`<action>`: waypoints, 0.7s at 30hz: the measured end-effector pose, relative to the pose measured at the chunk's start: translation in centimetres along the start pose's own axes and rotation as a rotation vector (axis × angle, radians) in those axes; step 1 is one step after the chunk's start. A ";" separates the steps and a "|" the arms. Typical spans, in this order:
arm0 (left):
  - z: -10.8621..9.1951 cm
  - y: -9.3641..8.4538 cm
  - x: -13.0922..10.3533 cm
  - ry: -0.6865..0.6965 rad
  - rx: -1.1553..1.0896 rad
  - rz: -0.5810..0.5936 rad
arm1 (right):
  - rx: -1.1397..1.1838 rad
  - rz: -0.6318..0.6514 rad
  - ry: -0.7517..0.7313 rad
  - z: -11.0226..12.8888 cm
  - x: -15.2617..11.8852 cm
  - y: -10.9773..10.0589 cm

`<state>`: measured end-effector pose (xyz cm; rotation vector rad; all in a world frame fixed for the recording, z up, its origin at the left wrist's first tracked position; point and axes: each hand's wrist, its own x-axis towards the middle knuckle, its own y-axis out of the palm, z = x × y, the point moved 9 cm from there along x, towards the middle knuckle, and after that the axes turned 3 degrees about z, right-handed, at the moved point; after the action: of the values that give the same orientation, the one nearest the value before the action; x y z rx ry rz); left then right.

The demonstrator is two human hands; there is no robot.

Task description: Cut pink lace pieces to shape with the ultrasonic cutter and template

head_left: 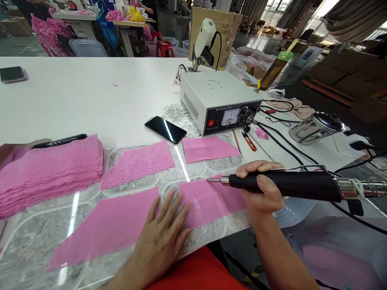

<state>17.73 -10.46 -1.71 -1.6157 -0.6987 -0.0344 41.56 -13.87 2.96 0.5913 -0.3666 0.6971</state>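
White, flat-topped work table spans the view; its near part carries a clear mat printed with grey stones. Clock positions are taken from the left hand, 12 o'clock being the far side.

Left hand: palm down, fingers extended and slightly apart, gripping nothing. It presses across the gap between two flat pink fabric pieces: one angled piece at 9 o'clock, one glossy piece at 2 o'clock.

Right hand, between 2 and 3 o'clock: fingers and thumb closed around a black cylindrical hand tool with a slim metal tip. The tip points toward 9 o'clock, over the far edge of the glossy piece; contact cannot be determined.

Remaining positions: layered pink fabric stack, 10 o'clock; lace-edged pink piece, 11; black smartphone, 12; pale grey metal control box with meter, 1.
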 end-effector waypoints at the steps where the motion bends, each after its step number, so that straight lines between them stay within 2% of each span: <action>1: 0.0 0.0 0.0 0.000 0.001 0.000 | -0.003 0.004 -0.002 0.0 0.1 0.0; 4: 0.0 0.1 0.1 -0.001 0.005 -0.003 | -0.031 -0.054 -0.022 0.5 0.7 -1.2; 8: 0.1 0.0 0.1 0.014 0.014 -0.007 | -0.081 -0.206 -0.077 1.7 1.3 -4.4; 11: 0.0 0.3 0.1 0.073 0.062 0.026 | -0.087 -0.235 -0.090 2.1 1.5 -5.7; 14: -0.2 0.5 0.0 0.126 0.122 0.057 | -0.071 -0.221 -0.079 1.8 1.3 -5.6; 21: 0.0 0.6 0.0 0.122 0.129 0.060 | -0.053 -0.180 -0.085 1.1 1.2 -4.8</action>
<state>18.02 -10.48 -2.27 -1.4970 -0.5475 -0.0431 45.55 -16.89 2.58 0.5972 -0.4040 0.4892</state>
